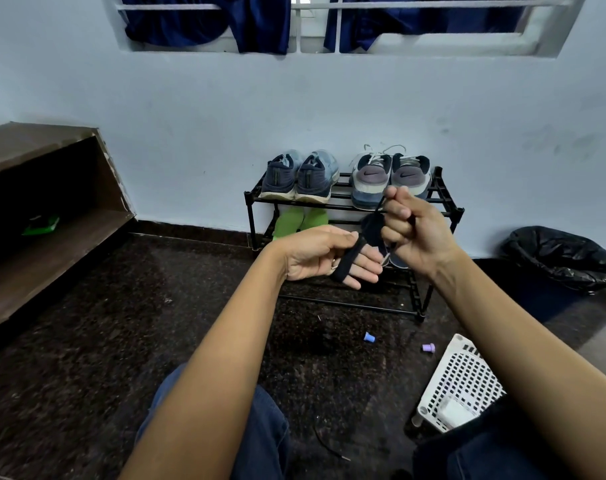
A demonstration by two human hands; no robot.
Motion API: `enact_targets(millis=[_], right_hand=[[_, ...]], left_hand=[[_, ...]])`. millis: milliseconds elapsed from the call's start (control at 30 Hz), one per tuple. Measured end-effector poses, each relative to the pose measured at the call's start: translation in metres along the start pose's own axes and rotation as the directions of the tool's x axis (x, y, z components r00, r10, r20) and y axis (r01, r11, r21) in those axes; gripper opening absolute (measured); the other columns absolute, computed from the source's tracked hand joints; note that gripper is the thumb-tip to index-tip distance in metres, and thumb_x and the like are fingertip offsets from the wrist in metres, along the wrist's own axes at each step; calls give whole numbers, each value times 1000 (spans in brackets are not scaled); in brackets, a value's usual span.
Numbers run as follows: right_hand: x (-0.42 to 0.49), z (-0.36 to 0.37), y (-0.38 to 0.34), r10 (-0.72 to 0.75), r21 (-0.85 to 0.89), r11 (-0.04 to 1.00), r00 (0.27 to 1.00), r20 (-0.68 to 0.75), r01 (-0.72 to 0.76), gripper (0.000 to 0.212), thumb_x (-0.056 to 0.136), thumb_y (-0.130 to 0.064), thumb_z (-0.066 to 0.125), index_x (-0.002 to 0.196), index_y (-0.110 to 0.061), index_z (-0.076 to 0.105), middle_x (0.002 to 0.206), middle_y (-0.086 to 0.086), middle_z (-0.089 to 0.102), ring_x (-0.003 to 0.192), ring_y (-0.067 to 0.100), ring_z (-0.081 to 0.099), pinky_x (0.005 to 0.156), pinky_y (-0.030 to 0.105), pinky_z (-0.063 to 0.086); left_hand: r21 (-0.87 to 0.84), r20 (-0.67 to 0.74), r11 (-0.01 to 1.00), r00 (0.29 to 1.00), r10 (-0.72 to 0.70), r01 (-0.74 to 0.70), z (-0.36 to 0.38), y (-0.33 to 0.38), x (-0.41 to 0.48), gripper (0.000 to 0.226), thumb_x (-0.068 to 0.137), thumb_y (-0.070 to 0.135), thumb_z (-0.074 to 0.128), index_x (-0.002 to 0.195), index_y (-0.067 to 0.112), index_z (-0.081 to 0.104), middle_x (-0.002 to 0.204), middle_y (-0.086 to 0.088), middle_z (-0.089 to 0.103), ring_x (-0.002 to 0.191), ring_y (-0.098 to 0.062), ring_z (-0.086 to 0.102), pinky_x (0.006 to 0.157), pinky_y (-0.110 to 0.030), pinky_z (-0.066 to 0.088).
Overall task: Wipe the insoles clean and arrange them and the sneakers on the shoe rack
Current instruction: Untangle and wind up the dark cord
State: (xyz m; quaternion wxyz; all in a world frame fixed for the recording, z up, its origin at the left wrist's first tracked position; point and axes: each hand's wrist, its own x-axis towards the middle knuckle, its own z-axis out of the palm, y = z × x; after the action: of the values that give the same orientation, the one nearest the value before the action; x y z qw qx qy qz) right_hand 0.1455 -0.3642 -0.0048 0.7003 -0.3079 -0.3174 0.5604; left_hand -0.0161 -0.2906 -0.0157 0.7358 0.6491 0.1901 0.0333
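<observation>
In front of the shoe rack (pixel 249 220), the left hand (pixel 324 258) has its fingers straight and together. A black shoelace (pixel 348 259) is wound round them, the thumb pinching it. The right hand (pixel 412 230) is curled tight on the lace's other end. Blue sneakers (pixel 300 178) and grey Nike sneakers (pixel 388 178) sit on the top tier, green insoles (pixel 300 220) below left (a dark insole (pixel 372 226) shows behind the hands). A white basket (pixel 457 379) lies near right.

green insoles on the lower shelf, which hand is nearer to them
Left. The left hand is held just in front of the green insoles, at their lower right; the right hand is farther right, both gripping a black lace.
</observation>
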Motion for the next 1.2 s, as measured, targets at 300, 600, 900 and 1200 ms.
enact_targets(millis=[300,600,900,1200], right_hand=[[14,-39,-14,-134,-65,990,976,-172,124,23,102,-12,29,99,-14,52,58,-11,49,31,1,21,33,12,16],[1,-33,13,68,-743,654,967,247,144,52,80,8,54,127,-14,50,125,7,59,103,13,57,86,25,47],[-7,-8,48,258,-735,670,961,101,-103,18,91,4,47,82,-7,59,68,-4,59,59,5,43,61,23,33],[-14,0,44,282,-837,548,941,187,2,28,102,-16,36,90,-8,61,59,-8,43,54,7,36,52,19,30]], left_hand=[[92,220,995,973,-63,44,7,-3,-3,42,103,25,32,113,-4,60,107,-17,70,102,-29,67,97,-48,49],[-257,-48,959,992,114,-123,6,2,-2,35,103,19,34,96,-4,60,87,-20,72,82,-28,72,84,-42,57],[-438,-295,847,938,181,-301,3,5,3,34,104,18,35,96,-4,59,81,-18,72,68,-18,72,64,-32,61],[-203,-440,918,869,226,-342,-8,-3,12,38,106,22,32,101,0,63,95,-16,72,89,-22,71,86,-37,57]])
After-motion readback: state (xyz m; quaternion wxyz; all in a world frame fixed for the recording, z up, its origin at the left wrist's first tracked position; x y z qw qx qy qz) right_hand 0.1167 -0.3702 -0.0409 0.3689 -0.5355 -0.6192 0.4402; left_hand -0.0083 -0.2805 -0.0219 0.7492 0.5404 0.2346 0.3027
